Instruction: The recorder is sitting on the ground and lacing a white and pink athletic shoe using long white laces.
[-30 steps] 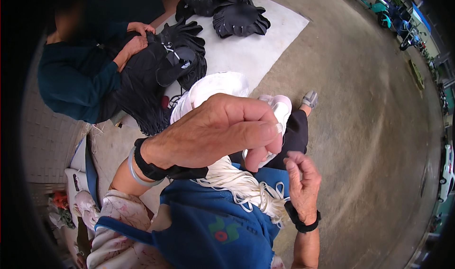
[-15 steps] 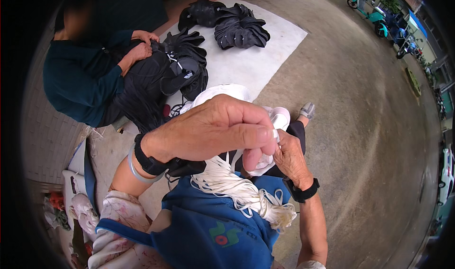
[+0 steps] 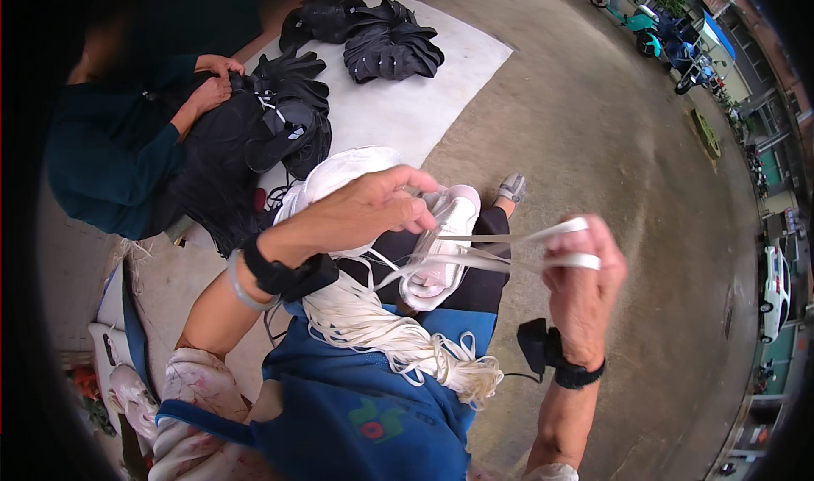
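A white and pale pink shoe upper (image 3: 456, 218) rests over my dark-trousered leg, a little left of the picture's middle. Beside its left edge is my left hand (image 3: 377, 205), its fingers bent and spread apart; whether they touch the shoe is unclear. Out to the right, my right hand (image 3: 585, 269) is closed round a flat white shoelace (image 3: 530, 237). The lace runs in blurred strands from that hand back across the shoe. A thick bundle of white laces (image 3: 373, 316) lies on my blue apron (image 3: 339, 430), below the shoe.
To the left, a seated person (image 3: 110, 150) in dark green handles black shoe uppers (image 3: 292, 112). More black pieces (image 3: 390, 44) lie on a white sheet (image 3: 462, 57). White material (image 3: 339, 172) sits behind my left hand. Scooters (image 3: 649, 32) and a white car (image 3: 773, 294) stand far right.
My hands have parted. The right one has swung right with the lace, drawing it out, while the left stays near the shoe with its fingers loosened. The view has shifted right.
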Demonstrator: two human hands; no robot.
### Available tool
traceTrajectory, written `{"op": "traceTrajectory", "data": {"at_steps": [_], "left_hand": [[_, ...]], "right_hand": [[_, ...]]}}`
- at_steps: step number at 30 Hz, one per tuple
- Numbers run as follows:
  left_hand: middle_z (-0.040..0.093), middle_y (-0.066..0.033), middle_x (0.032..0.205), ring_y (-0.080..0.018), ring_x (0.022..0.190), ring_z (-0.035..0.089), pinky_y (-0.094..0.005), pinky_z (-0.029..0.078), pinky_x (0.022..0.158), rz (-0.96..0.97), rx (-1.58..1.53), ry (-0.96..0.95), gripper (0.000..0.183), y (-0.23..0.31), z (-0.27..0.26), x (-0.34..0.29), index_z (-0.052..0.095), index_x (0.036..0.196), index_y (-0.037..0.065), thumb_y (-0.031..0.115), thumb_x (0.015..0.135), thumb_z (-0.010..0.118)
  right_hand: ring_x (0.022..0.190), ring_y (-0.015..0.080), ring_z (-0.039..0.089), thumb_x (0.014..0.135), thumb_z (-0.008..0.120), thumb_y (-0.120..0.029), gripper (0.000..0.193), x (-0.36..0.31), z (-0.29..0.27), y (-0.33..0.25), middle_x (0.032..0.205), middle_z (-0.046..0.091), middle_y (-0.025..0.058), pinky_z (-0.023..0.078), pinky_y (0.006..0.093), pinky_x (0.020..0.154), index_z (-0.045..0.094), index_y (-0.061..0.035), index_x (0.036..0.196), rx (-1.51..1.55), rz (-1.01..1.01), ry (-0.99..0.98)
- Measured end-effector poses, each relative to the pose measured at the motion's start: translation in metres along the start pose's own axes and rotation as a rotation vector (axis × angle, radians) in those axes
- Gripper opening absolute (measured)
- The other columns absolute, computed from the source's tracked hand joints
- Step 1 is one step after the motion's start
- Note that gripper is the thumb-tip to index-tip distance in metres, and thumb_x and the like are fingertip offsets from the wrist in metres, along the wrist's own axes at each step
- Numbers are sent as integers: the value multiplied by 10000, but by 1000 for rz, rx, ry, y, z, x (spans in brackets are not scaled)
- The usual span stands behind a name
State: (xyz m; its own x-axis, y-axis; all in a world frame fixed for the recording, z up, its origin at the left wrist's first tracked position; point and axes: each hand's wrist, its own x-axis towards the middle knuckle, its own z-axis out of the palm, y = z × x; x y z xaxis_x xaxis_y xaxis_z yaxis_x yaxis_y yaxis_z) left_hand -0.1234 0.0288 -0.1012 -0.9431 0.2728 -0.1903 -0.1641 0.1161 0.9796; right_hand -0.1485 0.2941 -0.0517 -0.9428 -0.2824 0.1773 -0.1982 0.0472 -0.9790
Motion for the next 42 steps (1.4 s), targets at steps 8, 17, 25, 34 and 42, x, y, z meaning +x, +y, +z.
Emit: {"op": "traceTrajectory", "data": {"at_steps": [8,17,25,34,42], "left_hand": [[578,-222,1325,-367,1245,550,-419,422,1069,388,500,-66,520,-74,60,69,441,1416,21,63,916,576],[715,-187,988,-329,937,696,-399,531,841,376,352,-245,263,-59,103,89,638,1094,-33,174,1006,502],[683,-159,926,-269,856,666,-357,531,811,485,475,-277,293,-58,102,91,655,1131,-23,110,978,442],[671,-154,909,-284,864,660,-366,536,796,579,561,-291,274,-62,103,95,662,1113,-13,81,957,457],[690,-172,1045,-317,988,665,-385,528,893,475,521,-299,216,-64,102,95,667,1105,-17,101,963,554]], "right_hand": [[428,29,299,1060,445,-254,259,0,-61,-38,571,400,-39,216,205,374,508,-33,940,269,-249,337],[494,34,363,1038,516,-349,273,13,-145,-31,672,393,-61,276,207,405,556,-89,964,233,-253,548],[601,76,517,1044,515,-339,264,16,-165,-33,745,551,-7,392,226,503,577,-90,983,166,-405,690],[586,117,532,1076,429,-284,219,0,-162,-49,776,504,12,487,273,465,501,-83,1023,416,-463,565],[528,96,457,1075,408,-354,262,-13,-168,-52,739,444,-7,441,262,424,456,-105,1007,382,-449,610]]}}
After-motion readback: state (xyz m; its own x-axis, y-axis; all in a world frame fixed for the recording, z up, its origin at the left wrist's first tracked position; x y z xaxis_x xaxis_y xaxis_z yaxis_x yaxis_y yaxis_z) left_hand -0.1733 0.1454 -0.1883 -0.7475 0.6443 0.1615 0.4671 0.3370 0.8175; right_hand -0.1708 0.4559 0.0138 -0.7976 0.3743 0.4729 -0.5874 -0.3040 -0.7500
